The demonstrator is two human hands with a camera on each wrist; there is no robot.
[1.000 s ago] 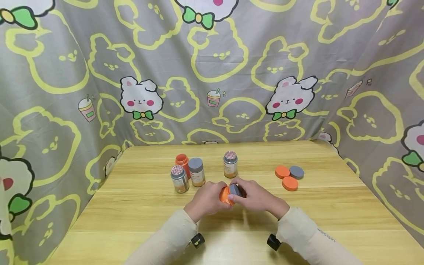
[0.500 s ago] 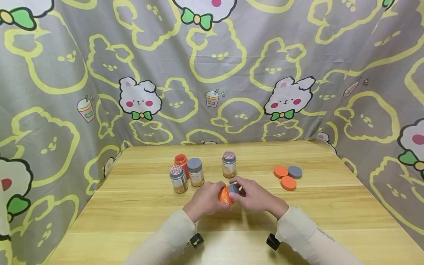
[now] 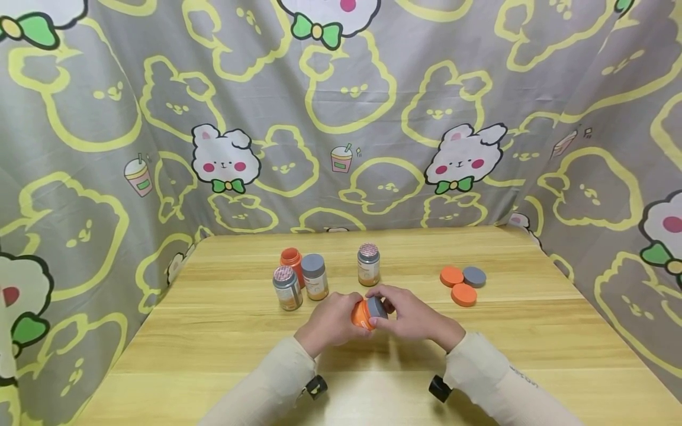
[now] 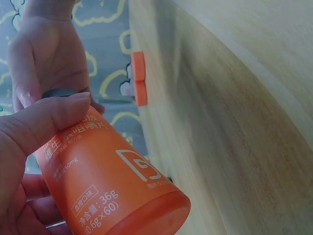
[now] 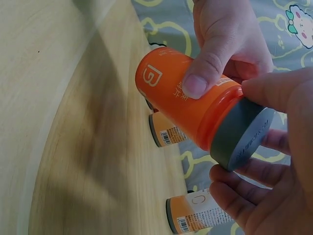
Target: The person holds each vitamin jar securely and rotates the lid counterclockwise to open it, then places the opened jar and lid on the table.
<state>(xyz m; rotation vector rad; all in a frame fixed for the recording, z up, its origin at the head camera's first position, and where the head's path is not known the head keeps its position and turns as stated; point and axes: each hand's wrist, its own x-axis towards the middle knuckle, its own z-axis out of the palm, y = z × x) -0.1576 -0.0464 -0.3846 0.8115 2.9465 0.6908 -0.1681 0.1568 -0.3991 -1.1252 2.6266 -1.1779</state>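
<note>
My left hand (image 3: 335, 319) grips an orange bottle (image 4: 117, 181) round its body, its thumb lying along the printed side. The bottle is tilted, with its base toward the left and its top toward my right hand (image 3: 410, 313). A grey cap (image 5: 237, 132) sits on the bottle's mouth, and a strip of orange neck shows beside it in the right wrist view. My right thumb and fingers hold this cap round its edge. Both hands are above the wooden table (image 3: 256, 355), near the middle.
Behind the left hand stand a foil-sealed bottle (image 3: 288, 291), an uncapped orange bottle (image 3: 291, 260) and a grey-capped bottle (image 3: 315, 281). Another foil-sealed bottle (image 3: 369, 269) stands farther right. Two orange caps (image 3: 464, 295) and a grey cap (image 3: 475, 277) lie together at right. A patterned curtain (image 3: 298, 89) surrounds the table.
My right fingers and thumb have shifted slightly round the grey cap, and more of the cap shows. The left hand keeps its grip on the orange bottle, nearly still.
</note>
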